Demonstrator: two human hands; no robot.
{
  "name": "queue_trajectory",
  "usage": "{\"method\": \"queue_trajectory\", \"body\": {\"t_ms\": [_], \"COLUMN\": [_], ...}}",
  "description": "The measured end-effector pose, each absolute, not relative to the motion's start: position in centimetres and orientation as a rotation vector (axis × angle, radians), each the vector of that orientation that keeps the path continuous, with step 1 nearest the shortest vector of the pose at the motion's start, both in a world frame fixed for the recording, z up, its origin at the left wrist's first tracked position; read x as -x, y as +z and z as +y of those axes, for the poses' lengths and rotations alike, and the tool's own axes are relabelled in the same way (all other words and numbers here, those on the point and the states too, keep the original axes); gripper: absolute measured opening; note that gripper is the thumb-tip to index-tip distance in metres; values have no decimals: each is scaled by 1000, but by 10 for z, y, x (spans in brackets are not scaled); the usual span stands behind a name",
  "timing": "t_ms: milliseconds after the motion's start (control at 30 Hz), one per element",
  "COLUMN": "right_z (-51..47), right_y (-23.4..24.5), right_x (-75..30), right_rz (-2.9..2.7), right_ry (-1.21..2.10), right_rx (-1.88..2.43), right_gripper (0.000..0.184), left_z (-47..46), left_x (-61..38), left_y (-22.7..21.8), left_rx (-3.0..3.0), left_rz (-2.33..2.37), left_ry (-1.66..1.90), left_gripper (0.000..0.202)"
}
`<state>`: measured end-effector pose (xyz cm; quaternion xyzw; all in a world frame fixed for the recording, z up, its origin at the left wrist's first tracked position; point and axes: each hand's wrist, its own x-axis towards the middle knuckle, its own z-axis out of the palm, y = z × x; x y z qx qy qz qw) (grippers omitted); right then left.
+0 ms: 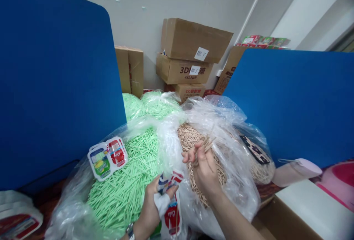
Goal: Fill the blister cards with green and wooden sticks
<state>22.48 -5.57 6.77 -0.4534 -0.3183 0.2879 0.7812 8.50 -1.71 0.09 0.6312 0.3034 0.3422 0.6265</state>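
Checking in from my end of the feed. The right hand is over the open wooden-stick bag, a clear plastic sack full of tan sticks. Thumb and fingers are pinched on a bunch of sticks, whose tips poke out above the knuckles, just over the pile.

The left hand sits low in view, near the bottom edge. It's curled around a printed packet that's white with red lettering, right where the two sacks meet. There's a wristwatch on that wrist.

The green-stick bag is on the left, pressed against the wooden-stick bag and packed with pale green sticks. A second packet lies on top of it — little compartments with green and red pictures, well apart from both hands.

A blue partition stands on the left and another blue panel on the right. Cardboard boxes are stacked against the back wall between them. There's something pink at the far right edge — can't tell what it is.
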Motion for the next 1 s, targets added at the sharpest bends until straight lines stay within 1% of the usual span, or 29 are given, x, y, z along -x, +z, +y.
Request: {"method": "queue_trajectory", "body": {"t_ms": [167,300,433,600,700,833,1000], "right_z": [-54,-51,-52,-55,-51,-47,-50], "right_y": [61,53,45,38,39,39,31], "right_x": [-206,-198,-191,-183,-186,-191,-189], "right_rz": [-871,-994,-1076,-947,-823,-854,-887], "right_ry": [498,451,387,482,536,548,495], "right_rx": [1037,1062,1184,1348,1354,1367,1391], "right_gripper": [16,13,17,24,26,32,30], "left_z": [-15,-14,-14,-11,-8,-6,-5], "left_x": [-80,-78,-79,-78,-78,-80,-83], "left_y": [-6,-9,-9,-1,2,1,-1], "left_rx": [-1637,-1642,-1614,-1672,-1778,-1849,-1790], "left_rz": [738,730,717,729,744,737,757], "left_ry": [853,870,907,952,982,1010,1024], "left_gripper": [14,12,14,21,25,23,19]}}
